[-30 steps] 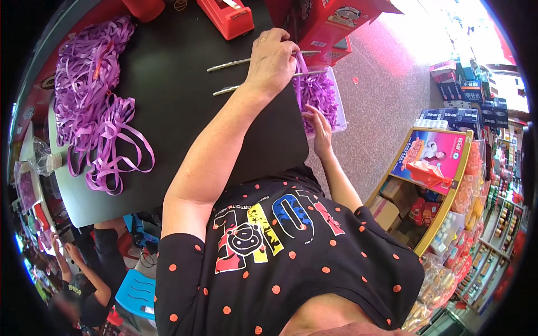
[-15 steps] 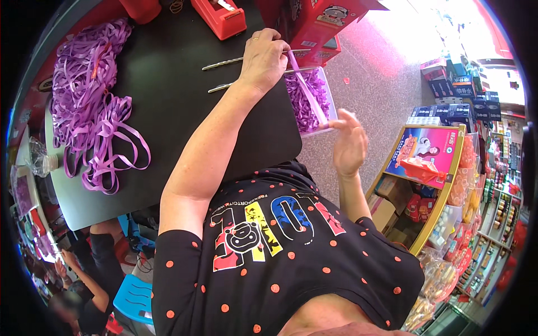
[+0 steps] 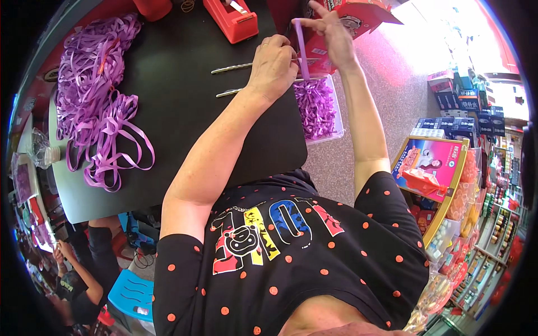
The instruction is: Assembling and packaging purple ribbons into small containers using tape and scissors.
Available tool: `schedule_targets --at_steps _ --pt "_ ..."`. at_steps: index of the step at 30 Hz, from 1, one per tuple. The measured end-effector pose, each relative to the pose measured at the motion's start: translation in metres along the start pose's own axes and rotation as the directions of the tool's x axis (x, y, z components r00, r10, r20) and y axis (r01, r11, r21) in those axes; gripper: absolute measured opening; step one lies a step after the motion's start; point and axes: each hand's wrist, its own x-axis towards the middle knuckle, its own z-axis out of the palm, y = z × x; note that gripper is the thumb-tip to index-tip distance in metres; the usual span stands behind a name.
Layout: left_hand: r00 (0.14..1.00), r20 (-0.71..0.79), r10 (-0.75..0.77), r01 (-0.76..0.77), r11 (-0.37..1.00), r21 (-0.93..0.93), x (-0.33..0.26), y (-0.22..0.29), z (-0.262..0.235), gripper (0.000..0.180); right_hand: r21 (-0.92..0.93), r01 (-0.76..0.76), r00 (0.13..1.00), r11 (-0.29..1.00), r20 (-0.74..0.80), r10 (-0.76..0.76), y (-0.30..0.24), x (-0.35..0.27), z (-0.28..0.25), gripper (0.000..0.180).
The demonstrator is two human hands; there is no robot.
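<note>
Two thin metal rods [image 3: 231, 68] lie side by side and jut past the black table's edge. My left hand [image 3: 273, 66] is over them with its fingers curled closed; what they pinch is hidden. Beside its fingertips a flat purple ribbon [image 3: 302, 47] stretches from the rods up to my right hand [image 3: 338, 42]. Motion blurs that hand, but the ribbon's upper end is at its fingertips. Below the rods' ends, a clear plastic bin [image 3: 338, 119] holds many short purple ribbon pieces [image 3: 315, 109].
A big tangled heap of purple ribbon [image 3: 92, 73] covers the table's left side. A red tape dispenser [image 3: 238, 23] stands at the back, with a red box [image 3: 358, 25] right of it. A display case [image 3: 428, 165] stands at right. A blue stool [image 3: 130, 294] and another person are at lower left.
My right hand has swung up and away from beside the bin to the red box, drawing the ribbon upward. My left hand stays at the rods. The view has shifted slightly.
</note>
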Motion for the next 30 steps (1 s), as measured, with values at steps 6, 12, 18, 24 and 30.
schedule_targets --at_steps 6,12,18,24,30 --pt "1.000 0.003 -0.003 0.003 1.000 -0.013 0.000 0.000 0.000 0.013 0.154 -0.259 0.965 0.953 0.004 0.262 0.063 -0.025 0.015 0.055" --pt "1.000 -0.004 0.008 -0.008 1.000 -0.009 0.000 0.001 0.000 0.014 -0.204 -0.137 0.964 0.969 -0.253 0.083 0.045 -0.114 0.038 0.042" --pt "0.982 -0.053 -0.182 0.144 0.896 -0.420 0.011 0.016 -0.018 0.025 0.059 -0.180 0.912 0.982 -0.363 0.189 -0.011 -0.159 0.072 0.027" --pt "0.680 0.531 -0.505 0.591 -0.051 -0.805 0.002 0.057 -0.034 0.006 0.027 -0.279 0.909 0.960 -0.315 0.273 -0.038 -0.148 0.061 0.022" --pt "0.409 0.813 -0.415 0.749 -0.356 -0.559 -0.068 0.111 -0.017 0.026 0.060 -0.350 0.913 0.935 -0.202 0.355 -0.045 -0.128 0.041 0.033"
